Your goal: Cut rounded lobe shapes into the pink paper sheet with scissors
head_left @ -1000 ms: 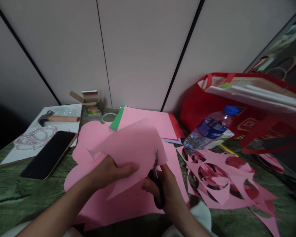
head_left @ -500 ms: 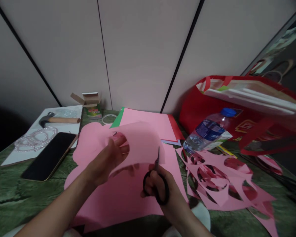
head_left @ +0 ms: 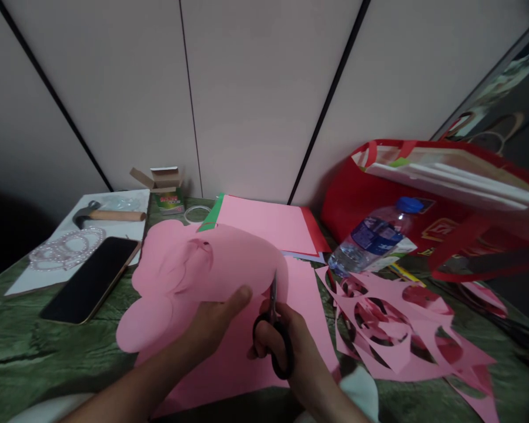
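Item: one curved pink paper sheet (head_left: 242,255), raised over flat pink paper (head_left: 242,376) on a green wood-patterned table (head_left: 17,338). We find our left hand (head_left: 216,323) clamped on its near edge, thumb on top, the other fingers hidden beneath. Item: one pair of black-handled metal scissors (head_left: 273,310), blades at the sheet's right part; our right hand (head_left: 288,332) has its fingers closed about the loops. To the right, we list pink paper offcuts (head_left: 399,361) with rounded holes and a tilted, blue-capped clear plastic bottle (head_left: 370,235).
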The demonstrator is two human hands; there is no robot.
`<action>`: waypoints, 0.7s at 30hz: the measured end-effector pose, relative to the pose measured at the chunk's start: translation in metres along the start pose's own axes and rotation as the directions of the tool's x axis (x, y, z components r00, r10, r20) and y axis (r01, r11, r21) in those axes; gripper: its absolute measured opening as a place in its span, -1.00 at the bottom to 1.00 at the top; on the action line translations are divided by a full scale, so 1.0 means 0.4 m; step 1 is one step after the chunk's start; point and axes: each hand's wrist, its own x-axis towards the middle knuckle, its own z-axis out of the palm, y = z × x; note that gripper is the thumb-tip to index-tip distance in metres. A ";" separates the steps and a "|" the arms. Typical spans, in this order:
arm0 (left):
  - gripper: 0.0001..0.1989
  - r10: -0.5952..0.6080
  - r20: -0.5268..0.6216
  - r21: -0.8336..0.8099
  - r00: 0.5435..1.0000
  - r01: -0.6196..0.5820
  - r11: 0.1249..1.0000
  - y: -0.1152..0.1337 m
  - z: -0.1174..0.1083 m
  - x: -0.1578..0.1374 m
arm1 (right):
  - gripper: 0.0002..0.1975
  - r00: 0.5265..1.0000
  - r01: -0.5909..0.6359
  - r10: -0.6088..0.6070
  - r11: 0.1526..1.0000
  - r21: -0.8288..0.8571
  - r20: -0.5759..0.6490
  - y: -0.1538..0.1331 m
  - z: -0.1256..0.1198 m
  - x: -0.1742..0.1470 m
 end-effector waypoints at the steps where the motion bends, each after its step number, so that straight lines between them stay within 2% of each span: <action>1: -0.69 0.004 -0.135 0.045 0.991 0.002 0.999 0.001 0.001 0.000 | -0.68 1.000 -0.005 0.005 1.000 -0.014 -0.005 0.001 0.000 0.001; 3: -0.68 -0.007 -0.332 0.128 0.943 0.052 0.990 0.000 0.003 0.000 | -0.68 1.000 -0.003 0.003 1.000 -0.023 -0.017 0.002 0.001 0.002; 4: -0.68 -0.025 -0.371 0.164 0.928 0.092 0.982 -0.001 0.004 -0.001 | -0.68 1.000 0.005 -0.005 1.000 -0.022 -0.017 0.001 0.001 0.002; 9: -0.70 -0.063 -0.422 0.250 0.904 0.183 0.951 -0.017 0.013 -0.020 | -0.71 0.997 0.067 -0.069 0.997 -0.049 -0.042 -0.006 -0.004 -0.003; 11: -0.71 -0.109 -0.419 0.235 0.901 0.224 0.946 -0.014 0.017 -0.028 | -0.74 0.995 0.092 -0.095 0.994 -0.064 -0.033 -0.009 -0.007 -0.004; 14: -0.68 -0.258 -0.303 0.203 0.918 0.326 0.923 0.008 0.022 -0.038 | -0.69 0.993 0.112 -0.111 0.994 -0.015 0.024 -0.012 -0.009 -0.003; 16: -0.63 -0.366 -0.251 0.202 0.896 0.419 0.885 0.026 0.024 -0.042 | -0.64 0.994 0.101 -0.102 0.995 0.020 0.048 -0.013 -0.007 -0.002; 19: -0.62 -0.437 -0.303 0.170 0.847 0.499 0.850 0.048 0.025 -0.047 | -0.60 0.995 0.093 -0.094 0.995 0.034 0.037 -0.013 -0.004 -0.003; 21: -0.62 -0.455 -0.308 0.166 0.835 0.518 0.839 0.057 0.026 -0.049 | -0.59 0.996 0.091 -0.091 0.995 0.035 0.014 -0.010 -0.003 -0.005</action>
